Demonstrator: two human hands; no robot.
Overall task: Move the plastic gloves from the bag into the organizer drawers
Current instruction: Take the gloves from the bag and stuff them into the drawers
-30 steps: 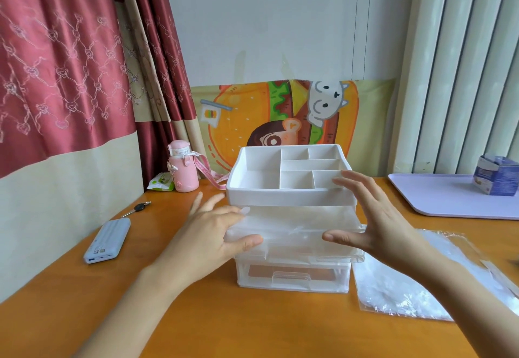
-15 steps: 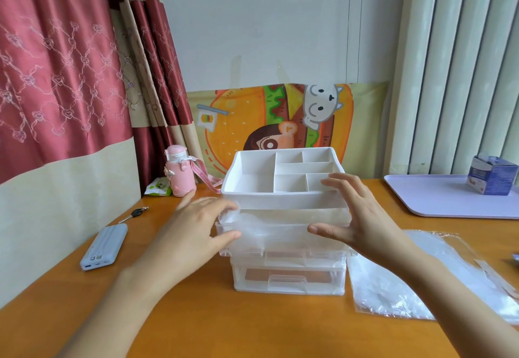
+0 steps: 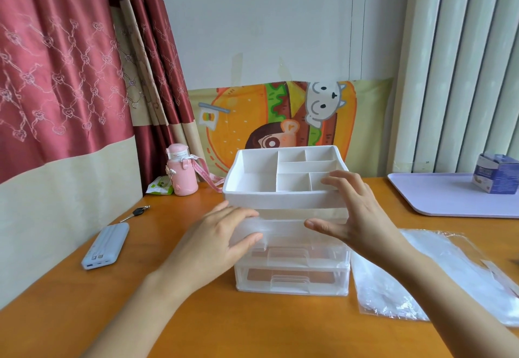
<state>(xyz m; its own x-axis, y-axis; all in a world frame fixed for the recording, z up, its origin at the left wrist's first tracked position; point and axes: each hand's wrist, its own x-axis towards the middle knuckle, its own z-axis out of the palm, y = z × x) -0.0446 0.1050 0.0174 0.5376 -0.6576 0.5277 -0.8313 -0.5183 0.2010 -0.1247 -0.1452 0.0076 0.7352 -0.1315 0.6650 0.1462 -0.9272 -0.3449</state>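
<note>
A white organizer [image 3: 283, 200] with a divided top tray stands mid-table on two clear drawers. The upper drawer [image 3: 283, 228] sticks out a little and shows cloudy plastic gloves inside. My left hand [image 3: 213, 245] presses its straight fingers on the drawer's left front. My right hand [image 3: 356, 217] touches the right front, fingers spread and thumb stretched left. The lower drawer [image 3: 292, 280] is closed, and orange table shows through it. The clear plastic bag [image 3: 438, 273] with more gloves lies flat to the right of the organizer.
A blue-grey power bank [image 3: 106, 246] and a key [image 3: 136, 212] lie at the left near the curtain. A pink bottle [image 3: 181, 175] and a green packet [image 3: 160, 187] stand behind. A lilac tray [image 3: 449, 197] with a blue box [image 3: 495, 173] sits back right.
The upper drawer has slid back into the organizer, from far out to nearly in. Both hands moved forward with it.
</note>
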